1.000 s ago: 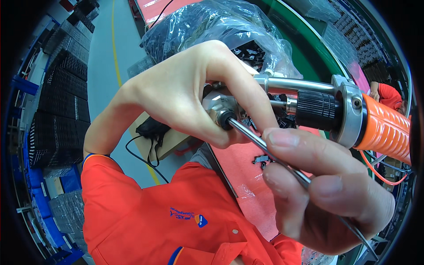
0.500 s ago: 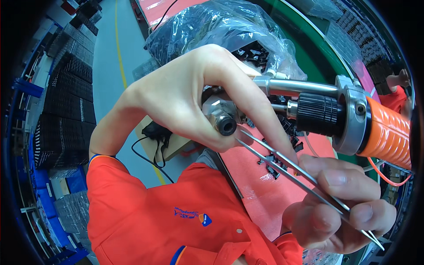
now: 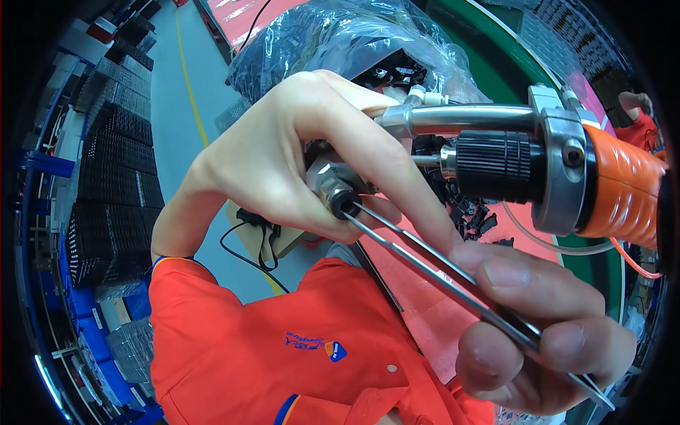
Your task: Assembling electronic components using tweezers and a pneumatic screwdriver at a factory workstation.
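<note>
I'm seeing the right hand pinching slim, shiny metal tweezers, their tips sitting at the round black mouth of the faceted metal fitting the left hand is gripping.

One pair of tweezers, one metal fitting, one bag.

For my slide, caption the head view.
Right hand holds metal tweezers, tips at the push-in fitting gripped by the left hand.
</note>
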Demonstrator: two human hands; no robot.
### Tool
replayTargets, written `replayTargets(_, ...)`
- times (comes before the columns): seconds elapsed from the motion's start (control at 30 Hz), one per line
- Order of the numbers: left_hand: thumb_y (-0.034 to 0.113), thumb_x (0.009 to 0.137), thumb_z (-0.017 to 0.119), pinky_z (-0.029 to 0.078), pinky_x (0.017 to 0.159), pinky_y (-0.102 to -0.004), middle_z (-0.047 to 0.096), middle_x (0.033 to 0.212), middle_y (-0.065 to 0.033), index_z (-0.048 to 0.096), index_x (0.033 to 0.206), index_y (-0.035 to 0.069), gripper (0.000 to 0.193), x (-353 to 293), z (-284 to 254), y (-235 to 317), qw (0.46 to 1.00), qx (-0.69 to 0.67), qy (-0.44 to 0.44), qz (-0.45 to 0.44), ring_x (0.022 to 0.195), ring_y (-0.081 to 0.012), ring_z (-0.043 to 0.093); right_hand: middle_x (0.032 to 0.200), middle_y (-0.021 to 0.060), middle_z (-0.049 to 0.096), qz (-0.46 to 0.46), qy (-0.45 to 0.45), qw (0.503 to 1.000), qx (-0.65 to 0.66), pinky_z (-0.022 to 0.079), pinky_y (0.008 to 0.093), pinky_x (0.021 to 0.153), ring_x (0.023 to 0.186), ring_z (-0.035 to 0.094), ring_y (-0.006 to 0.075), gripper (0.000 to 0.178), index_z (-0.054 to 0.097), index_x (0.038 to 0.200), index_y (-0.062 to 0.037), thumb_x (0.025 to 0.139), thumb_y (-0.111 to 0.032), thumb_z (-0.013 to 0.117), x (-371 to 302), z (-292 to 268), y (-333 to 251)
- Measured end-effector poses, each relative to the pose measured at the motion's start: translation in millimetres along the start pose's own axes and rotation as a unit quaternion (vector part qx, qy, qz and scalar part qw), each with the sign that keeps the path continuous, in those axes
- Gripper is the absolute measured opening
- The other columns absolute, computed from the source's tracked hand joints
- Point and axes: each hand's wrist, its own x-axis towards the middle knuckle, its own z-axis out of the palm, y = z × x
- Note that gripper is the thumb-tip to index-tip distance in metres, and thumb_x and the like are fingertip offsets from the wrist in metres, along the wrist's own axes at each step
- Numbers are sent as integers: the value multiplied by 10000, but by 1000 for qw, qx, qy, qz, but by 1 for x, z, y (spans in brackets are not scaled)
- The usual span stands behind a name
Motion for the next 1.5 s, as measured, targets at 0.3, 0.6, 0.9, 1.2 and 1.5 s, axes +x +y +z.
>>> replayTargets(0.3, 50, 650, 750, 450, 568, -299, 652, 830, -197, 748, 788, -3, 148, 0, 4, 8, 996, 71, 23, -54, 647, -254, 608, 1039, 199, 616, -8, -9, 1000, -5, 600, 382, 771, 852, 696, 322, 412, 372, 1133, -90, 851, -13, 663, 13, 9, 6)
replayTargets(0.6, -56, 581, 679, 424, 540, -285, 621, 881, -241, 731, 814, -50, 239, 0, 9, -1, 997, 45, 41, -39, 656, -214, 596, 1039, 248, 616, -23, -19, 999, -16, 591, 373, 787, 874, 692, 329, 422, 369, 1128, -64, 839, 15, 666, 0, -8, 13)
replayTargets(0.9, -86, 554, 629, 419, 529, -256, 606, 1037, -326, 741, 854, -40, 323, -1, 15, 3, 992, 106, 58, -40, 664, -213, 602, 1040, 297, 616, -42, -38, 998, -25, 583, 365, 803, 895, 688, 336, 432, 366, 1124, -37, 827, 43, 669, 0, 2, 10)
replayTargets(1.2, -65, 497, 638, 431, 528, -239, 579, 1171, -330, 759, 868, 10, 398, -2, 17, -1, 972, 219, 79, -13, 682, -205, 629, 988, 303, 634, 38, 66, 997, 15, 582, 355, 781, 875, 691, 342, 418, 360, 1079, -24, 815, 58, 673, 6, 26, 1)
replayTargets(1.5, -82, 527, 629, 410, 497, -209, 545, 1202, -367, 759, 879, 8, 386, 2, 21, -1, 974, 209, 89, 1, 656, -161, 628, 990, 315, 630, -77, 43, 996, 25, 567, 355, 743, 824, 695, 346, 417, 358, 1094, -31, 821, 58, 661, -6, 24, 31)
